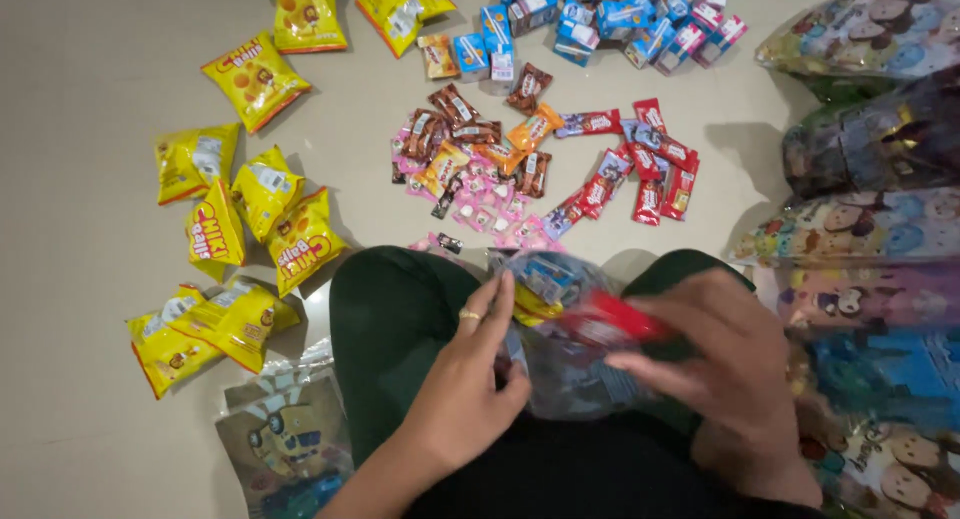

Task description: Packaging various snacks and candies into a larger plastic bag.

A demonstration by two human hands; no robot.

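Your left hand (462, 379), fingers curled, gripped the clear goody bag (560, 339) over your lap; your right hand (725, 369), palm down, pinched a red wrapped bar (612, 324) at the bag's mouth, near the floor's (90, 99) bottom edge.

Floor surface, viewed from above, indoor light.

Smooth, pale beige floor (90, 99), glossy enough to show a faint sheen; no tile joints can be made out. Lighting soft and even, throwing short dull shadows to the lower right of whatever lies on the floor, darkest near the right edge. No walls, furniture or windows fall within the view; only floor is visible as background.
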